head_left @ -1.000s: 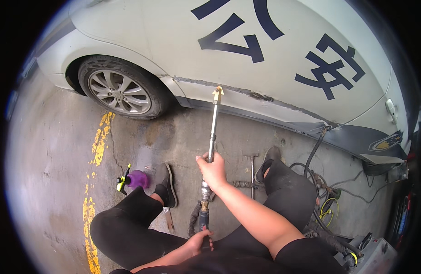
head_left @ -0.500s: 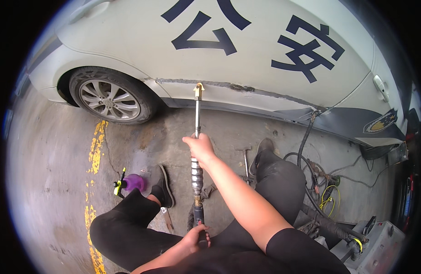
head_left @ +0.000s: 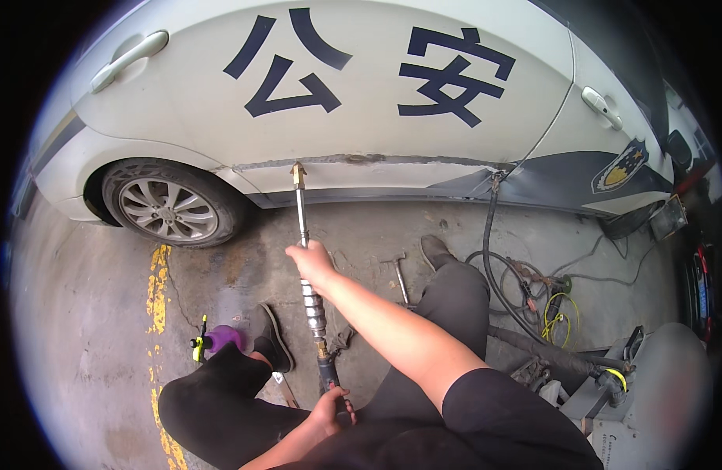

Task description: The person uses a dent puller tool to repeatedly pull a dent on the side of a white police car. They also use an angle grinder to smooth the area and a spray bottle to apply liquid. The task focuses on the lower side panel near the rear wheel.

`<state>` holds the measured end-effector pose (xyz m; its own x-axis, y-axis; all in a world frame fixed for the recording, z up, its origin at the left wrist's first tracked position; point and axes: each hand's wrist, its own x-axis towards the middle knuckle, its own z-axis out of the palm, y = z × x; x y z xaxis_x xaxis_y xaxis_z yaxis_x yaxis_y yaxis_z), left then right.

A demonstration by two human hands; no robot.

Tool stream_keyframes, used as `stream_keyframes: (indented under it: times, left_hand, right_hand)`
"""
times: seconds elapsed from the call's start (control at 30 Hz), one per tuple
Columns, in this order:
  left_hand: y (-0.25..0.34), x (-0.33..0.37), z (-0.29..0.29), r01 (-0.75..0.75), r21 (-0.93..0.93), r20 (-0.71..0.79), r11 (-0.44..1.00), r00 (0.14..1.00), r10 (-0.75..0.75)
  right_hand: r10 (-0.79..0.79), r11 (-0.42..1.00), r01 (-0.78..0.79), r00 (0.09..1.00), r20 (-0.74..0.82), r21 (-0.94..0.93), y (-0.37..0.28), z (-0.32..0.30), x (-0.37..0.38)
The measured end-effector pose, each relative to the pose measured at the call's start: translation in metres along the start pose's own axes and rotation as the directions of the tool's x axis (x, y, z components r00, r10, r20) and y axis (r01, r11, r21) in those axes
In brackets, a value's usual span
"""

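I hold a slide-hammer dent puller [head_left: 313, 317] across my lap, a long metal tool with a ribbed silver weight, a thin shaft and a brass-coloured tip. My right hand [head_left: 312, 265] is wrapped around it just above the ribbed weight. Lower down, my left hand [head_left: 330, 410] is closed on its black handle. The tip overlaps a scraped grey strip [head_left: 408, 160] of bare metal along the lower door of a white car [head_left: 173, 102]. Whether it touches the panel I cannot tell. A black cable [head_left: 489, 235] runs up to the strip's right end.
A rear wheel [head_left: 170, 210] stands at left. On the concrete floor lie a purple spray bottle [head_left: 224, 338], a hammer [head_left: 400, 278] and a yellow cord [head_left: 560, 319] among coiled cables. A grey metal machine [head_left: 611, 407] sits at lower right. My bent legs spread either side of the tool.
My view has swung, so the car and floor things sit farther left and mostly lower. Both hands keep their grips on the dent puller, whose tip stays by the scraped strip.
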<state>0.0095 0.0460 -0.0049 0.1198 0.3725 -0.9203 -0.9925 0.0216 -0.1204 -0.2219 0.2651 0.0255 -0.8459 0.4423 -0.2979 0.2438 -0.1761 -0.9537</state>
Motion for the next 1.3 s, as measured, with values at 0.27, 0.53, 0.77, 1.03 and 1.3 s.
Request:
stream_keyframes:
  times: [0.27, 0.53, 0.77, 1.03, 1.3]
  left_hand:
    - [-0.021, -0.002, 0.018, -0.043, 0.025, 0.016, 0.999, 0.999, 0.042]
    - [-0.042, -0.008, 0.020, -0.075, 0.058, -0.005, 0.996, 0.997, 0.075]
    - [-0.047, 0.010, 0.042, 0.000, 0.233, -0.027, 0.972, 1.000, 0.006]
    - [-0.040, 0.033, 0.080, 0.060, 0.318, -0.163, 0.946, 0.987, -0.008]
    - [-0.032, 0.054, 0.088, 0.120, 0.317, -0.228, 0.941, 0.973, -0.047]
  right_hand:
    - [0.126, 0.896, -0.320, 0.848, 0.515, 0.308, -0.006, -0.033, 0.010]
    - [0.078, 0.926, -0.216, 0.912, 0.402, 0.309, -0.025, -0.041, -0.043]
    - [0.029, 0.995, -0.034, 0.998, 0.053, 0.090, -0.045, -0.109, -0.073]
    - [0.137, 0.986, -0.111, 0.964, -0.229, 0.121, -0.018, -0.159, -0.047]
    - [0.121, 0.992, -0.105, 0.956, -0.267, 0.074, -0.010, -0.160, -0.033]
